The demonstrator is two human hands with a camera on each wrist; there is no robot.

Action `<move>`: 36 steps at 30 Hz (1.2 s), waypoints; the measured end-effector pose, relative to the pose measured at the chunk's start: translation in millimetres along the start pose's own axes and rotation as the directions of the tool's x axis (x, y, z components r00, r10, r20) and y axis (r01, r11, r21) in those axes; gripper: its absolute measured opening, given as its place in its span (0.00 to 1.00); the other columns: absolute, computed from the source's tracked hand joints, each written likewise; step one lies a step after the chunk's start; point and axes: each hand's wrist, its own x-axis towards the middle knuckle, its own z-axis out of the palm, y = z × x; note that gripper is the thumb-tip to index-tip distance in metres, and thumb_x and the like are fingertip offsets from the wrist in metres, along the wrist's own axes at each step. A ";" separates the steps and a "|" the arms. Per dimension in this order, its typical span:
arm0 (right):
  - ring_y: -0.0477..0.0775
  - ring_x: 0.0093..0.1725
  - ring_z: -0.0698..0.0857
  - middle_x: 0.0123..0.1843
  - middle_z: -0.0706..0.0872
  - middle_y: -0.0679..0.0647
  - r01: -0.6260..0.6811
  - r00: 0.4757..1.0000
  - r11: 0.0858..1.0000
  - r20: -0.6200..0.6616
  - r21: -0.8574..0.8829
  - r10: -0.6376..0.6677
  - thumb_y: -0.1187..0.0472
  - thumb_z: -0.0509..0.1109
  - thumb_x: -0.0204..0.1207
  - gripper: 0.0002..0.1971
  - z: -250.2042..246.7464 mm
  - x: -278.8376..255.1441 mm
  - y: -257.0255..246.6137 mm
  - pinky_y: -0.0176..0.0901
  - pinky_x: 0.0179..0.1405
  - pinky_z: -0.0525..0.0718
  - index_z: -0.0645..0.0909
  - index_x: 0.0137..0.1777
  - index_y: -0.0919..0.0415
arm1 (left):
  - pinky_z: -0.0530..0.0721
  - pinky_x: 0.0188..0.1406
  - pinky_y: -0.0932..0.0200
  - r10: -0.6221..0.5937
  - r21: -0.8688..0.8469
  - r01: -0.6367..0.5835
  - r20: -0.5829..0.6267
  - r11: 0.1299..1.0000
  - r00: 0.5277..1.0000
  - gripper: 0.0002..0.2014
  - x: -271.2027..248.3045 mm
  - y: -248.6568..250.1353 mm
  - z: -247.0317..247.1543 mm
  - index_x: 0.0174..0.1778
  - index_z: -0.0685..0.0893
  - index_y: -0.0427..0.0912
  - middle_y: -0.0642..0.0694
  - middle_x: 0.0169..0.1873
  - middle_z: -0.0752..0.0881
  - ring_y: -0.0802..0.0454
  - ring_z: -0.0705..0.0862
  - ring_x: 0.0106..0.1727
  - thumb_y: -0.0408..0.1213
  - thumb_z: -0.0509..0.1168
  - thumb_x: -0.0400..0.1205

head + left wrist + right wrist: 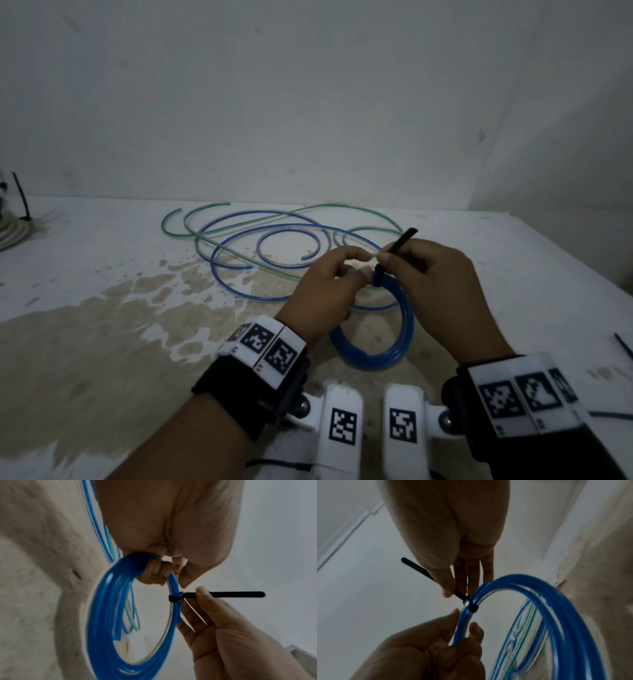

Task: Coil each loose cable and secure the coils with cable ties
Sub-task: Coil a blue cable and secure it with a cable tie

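Cinching a black tie [176, 597] round the blue coil [394, 342], which hangs above the table [102, 308] between both hands. The coil looks light and springy; its stiff turns will likely fan apart if freed, so the best hold is on the bundled strands close beside the tie. The left hand [325, 287] does this, its fingers [157, 570] curled through the coil and clenched on the strands just above the tie head. The right hand [442, 291] pinches the tie's free tail [236, 594] between thumb and forefinger near the head, its other fingers [473, 577] straight and lying behind the coil. The thin tail may slip in the pinch, so a grip near the head suits the pull. Loose blue and green cables [274, 236] lie uncoiled on the table beyond; spare ties [623, 346] lie at the right edge.
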 end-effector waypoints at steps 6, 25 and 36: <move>0.40 0.41 0.85 0.34 0.86 0.42 0.053 0.997 0.997 -0.050 -0.063 -0.056 0.64 0.73 0.74 0.07 -0.9 -2.0 -1.8 0.25 0.37 0.78 0.85 0.37 0.51 | 0.83 0.31 0.54 -0.006 0.103 0.005 0.003 0.995 1.000 0.08 0.5 -0.3 0.0 0.47 0.82 0.38 0.45 0.29 0.83 0.52 0.79 0.24 0.35 0.59 0.86; 0.44 0.39 0.83 0.35 0.88 0.52 0.226 0.971 0.959 -0.042 -0.169 -0.236 0.61 0.70 0.75 0.09 3.0 -3.6 -0.4 0.31 0.42 0.79 0.89 0.38 0.63 | 0.66 0.21 0.63 0.076 0.179 -0.083 0.048 0.980 0.996 0.07 0.3 0.8 -3.4 0.41 0.79 0.54 0.46 0.33 0.77 0.61 0.67 0.16 0.39 0.63 0.84; 0.49 0.36 0.83 0.33 0.87 0.55 0.152 0.986 0.981 -0.044 -0.122 -0.158 0.62 0.71 0.77 0.08 5.0 -3.1 -0.8 0.43 0.38 0.79 0.89 0.39 0.62 | 0.66 0.16 0.65 0.022 0.061 -0.025 0.055 0.998 0.998 0.05 -3.2 2.9 -2.7 0.45 0.81 0.46 0.46 0.31 0.79 0.61 0.68 0.16 0.37 0.61 0.85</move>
